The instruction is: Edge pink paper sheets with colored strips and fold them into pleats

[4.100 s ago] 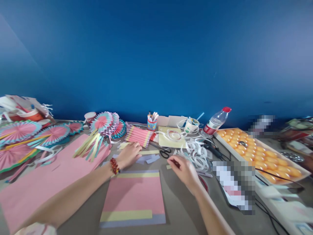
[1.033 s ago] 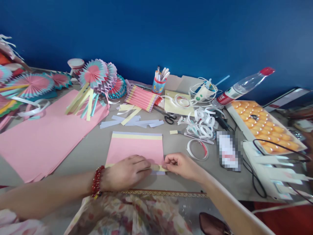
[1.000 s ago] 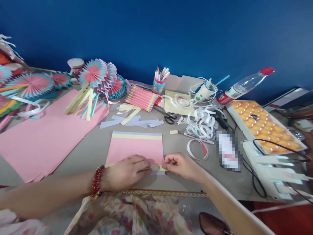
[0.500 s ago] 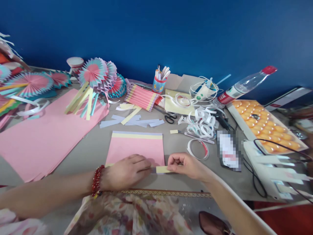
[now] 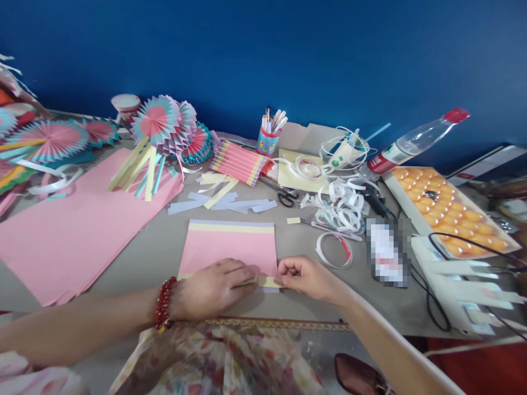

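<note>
A pink sheet of paper (image 5: 230, 247) lies in front of me, with yellow and lilac bands along its far edge. My left hand (image 5: 218, 288) rests flat across the near edge, fingers stretched to the right and together. Between thumb and fingertips, my right hand (image 5: 308, 278) pinches the right end of a short yellow paper strip (image 5: 267, 282) at the sheet's near right corner. A sliver of lilac paper (image 5: 269, 291) shows just below that strip. The strip's left part runs toward my left fingers, which hide some of the near edge.
Beyond the sheet are loose lilac strips (image 5: 224, 204), scissors (image 5: 287, 196) and a pleated pink paper (image 5: 237, 163). To the right lie a tape roll (image 5: 334, 250), curled white strips (image 5: 343, 206) and a phone (image 5: 387, 252). Large pink sheets (image 5: 78, 219) and paper fans (image 5: 156, 122) occupy the left.
My right hand has shifted slightly left with the yellow strip, which now sits closer to the sheet's corner and covers more of the lilac band. My left hand stays in place.
</note>
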A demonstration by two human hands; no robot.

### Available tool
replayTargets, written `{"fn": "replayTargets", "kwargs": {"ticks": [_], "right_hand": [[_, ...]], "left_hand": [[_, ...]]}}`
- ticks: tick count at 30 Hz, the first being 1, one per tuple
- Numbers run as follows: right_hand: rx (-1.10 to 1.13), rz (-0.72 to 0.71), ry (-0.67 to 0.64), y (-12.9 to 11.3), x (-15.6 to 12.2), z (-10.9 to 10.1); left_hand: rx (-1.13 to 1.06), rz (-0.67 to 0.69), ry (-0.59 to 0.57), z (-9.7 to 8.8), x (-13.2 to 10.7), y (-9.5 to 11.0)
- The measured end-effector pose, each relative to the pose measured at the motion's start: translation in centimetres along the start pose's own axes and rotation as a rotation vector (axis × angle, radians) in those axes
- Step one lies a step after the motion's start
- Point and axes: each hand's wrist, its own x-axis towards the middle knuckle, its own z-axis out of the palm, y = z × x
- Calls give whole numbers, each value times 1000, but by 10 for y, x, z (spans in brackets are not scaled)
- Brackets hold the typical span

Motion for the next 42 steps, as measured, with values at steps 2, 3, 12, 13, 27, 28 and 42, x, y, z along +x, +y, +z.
{"fn": "replayTargets", "kwargs": {"ticks": [2,3,12,13,27,28,42], "right_hand": [[-13,7,2,-1,0,0],[-17,9,2,-1,0,0],[-29,19,-1,-3,0,0],[-32,19,0,-2,0,0],[-31,13,-1,-2,0,1],[-30,11,0,-2,0,1],[-111,26,42,-7,-3,3]], "left_hand": [[1,7,12,0,0,0],[1,12,16,0,0,0],[-27,20,23,-2,0,0],[-31,17,14,-3,1,0],[29,35,19,0,-1,0],[32,40,8,0,-1,0],[84,39,-76,-2,-1,2]]}}
